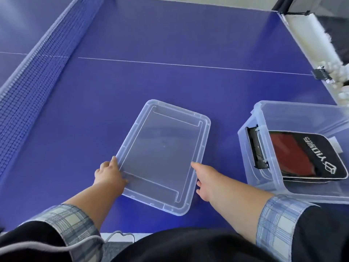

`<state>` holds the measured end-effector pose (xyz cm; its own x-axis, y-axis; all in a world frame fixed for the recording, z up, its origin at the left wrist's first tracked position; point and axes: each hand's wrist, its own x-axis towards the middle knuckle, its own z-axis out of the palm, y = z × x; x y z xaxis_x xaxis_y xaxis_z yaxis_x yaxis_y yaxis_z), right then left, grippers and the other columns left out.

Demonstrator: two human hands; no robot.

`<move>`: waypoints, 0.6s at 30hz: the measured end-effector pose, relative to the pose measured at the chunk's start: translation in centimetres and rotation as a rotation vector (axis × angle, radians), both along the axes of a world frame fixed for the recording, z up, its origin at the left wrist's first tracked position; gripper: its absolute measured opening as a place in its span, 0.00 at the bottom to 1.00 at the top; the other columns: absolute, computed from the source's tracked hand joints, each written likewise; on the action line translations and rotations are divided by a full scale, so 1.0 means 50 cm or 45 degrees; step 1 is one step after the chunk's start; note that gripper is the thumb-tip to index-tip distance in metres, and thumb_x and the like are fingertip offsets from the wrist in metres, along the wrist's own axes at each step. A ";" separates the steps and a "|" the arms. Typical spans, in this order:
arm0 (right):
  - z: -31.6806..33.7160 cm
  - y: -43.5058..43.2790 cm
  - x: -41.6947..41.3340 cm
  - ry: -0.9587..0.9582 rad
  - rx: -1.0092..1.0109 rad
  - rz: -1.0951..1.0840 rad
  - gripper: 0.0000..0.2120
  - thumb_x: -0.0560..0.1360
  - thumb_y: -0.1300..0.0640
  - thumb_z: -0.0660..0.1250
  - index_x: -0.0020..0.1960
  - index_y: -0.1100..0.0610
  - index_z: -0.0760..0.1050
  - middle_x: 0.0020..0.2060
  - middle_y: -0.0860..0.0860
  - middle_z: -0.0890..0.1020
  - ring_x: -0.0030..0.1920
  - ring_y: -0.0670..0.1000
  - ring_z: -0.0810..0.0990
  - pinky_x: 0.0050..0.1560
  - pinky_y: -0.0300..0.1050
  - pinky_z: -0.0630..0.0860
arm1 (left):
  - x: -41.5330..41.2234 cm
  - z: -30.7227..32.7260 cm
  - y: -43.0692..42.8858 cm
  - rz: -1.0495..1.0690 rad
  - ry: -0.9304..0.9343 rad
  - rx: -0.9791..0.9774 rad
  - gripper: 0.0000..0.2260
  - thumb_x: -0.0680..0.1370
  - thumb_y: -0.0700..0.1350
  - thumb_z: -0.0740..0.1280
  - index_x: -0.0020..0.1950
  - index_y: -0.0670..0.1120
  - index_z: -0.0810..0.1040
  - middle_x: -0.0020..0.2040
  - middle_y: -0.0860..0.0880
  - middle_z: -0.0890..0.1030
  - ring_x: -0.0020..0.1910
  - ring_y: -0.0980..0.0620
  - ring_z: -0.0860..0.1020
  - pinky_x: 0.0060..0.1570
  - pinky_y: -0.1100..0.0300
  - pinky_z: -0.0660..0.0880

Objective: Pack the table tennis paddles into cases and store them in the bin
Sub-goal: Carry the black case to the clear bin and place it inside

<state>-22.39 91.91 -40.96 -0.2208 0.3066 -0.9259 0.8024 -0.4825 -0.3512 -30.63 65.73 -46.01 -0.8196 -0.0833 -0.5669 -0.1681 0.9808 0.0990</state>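
Cases (309, 157) already lie in the bin (302, 108) (paddles presumably inside); only the lid (162, 156) seems left. Left hand (110, 174) pinches its edge; right hand (205, 179) fingers lie straight against it.

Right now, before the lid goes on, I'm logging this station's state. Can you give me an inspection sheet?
Surface: blue table, white line across.
Job's things: clear lid flat on it; clear bin at right holding a black-and-red paddle case.
Clutter: nothing seen.
Grips: left hand touches the lid's left rim, right hand its right rim; hold unclear.
Cables: grey cord by the person's waist.
Surroundings: net at left; white balls off the right edge.
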 end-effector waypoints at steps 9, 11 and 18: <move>0.005 -0.017 -0.024 0.003 0.009 -0.003 0.32 0.81 0.46 0.64 0.80 0.54 0.58 0.77 0.49 0.66 0.76 0.54 0.65 0.70 0.50 0.63 | -0.005 0.011 -0.005 -0.096 0.013 -0.015 0.35 0.75 0.40 0.67 0.78 0.48 0.53 0.67 0.44 0.67 0.64 0.39 0.69 0.56 0.49 0.74; -0.006 -0.008 -0.019 0.024 -0.005 -0.031 0.31 0.81 0.47 0.64 0.80 0.54 0.59 0.78 0.50 0.65 0.77 0.54 0.65 0.73 0.51 0.62 | -0.006 0.009 -0.007 -0.087 0.008 -0.012 0.34 0.75 0.40 0.67 0.77 0.48 0.54 0.67 0.44 0.68 0.64 0.39 0.69 0.56 0.48 0.74; -0.008 0.004 -0.017 0.210 -0.090 -0.109 0.18 0.82 0.53 0.65 0.71 0.56 0.71 0.62 0.50 0.81 0.55 0.52 0.83 0.63 0.52 0.75 | -0.005 0.025 0.006 -0.108 -0.001 0.007 0.32 0.76 0.42 0.64 0.78 0.48 0.55 0.72 0.45 0.65 0.67 0.40 0.68 0.62 0.50 0.70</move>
